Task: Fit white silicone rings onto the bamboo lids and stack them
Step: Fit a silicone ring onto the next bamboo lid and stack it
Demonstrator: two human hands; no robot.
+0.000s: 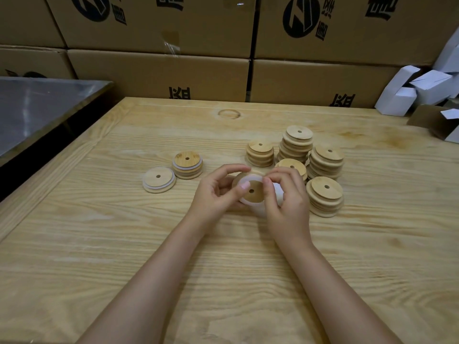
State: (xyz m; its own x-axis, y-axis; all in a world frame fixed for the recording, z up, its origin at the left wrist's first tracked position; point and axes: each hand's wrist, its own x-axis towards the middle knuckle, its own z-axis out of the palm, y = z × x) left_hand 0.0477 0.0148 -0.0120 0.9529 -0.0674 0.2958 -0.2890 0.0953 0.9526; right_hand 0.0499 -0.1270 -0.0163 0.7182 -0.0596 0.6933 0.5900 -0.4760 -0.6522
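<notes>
Far right, a brown box (432, 122) stands open with a white carton (450, 113) poking out of it. The big cartons (159, 78) behind are shut. Mid-table (99, 244), both hands are on one lid (253, 193). The left hand (218, 192) curls round its left edge, thumb on the face. The right hand (288, 202) pinches the ring (248, 180) at the lid's top edge. The lid is round pale bamboo with a small centre hole, and the white ring hugs its rim. Ringed lids (187, 165) sit to the left, bare stacks (326, 199) to the right.
</notes>
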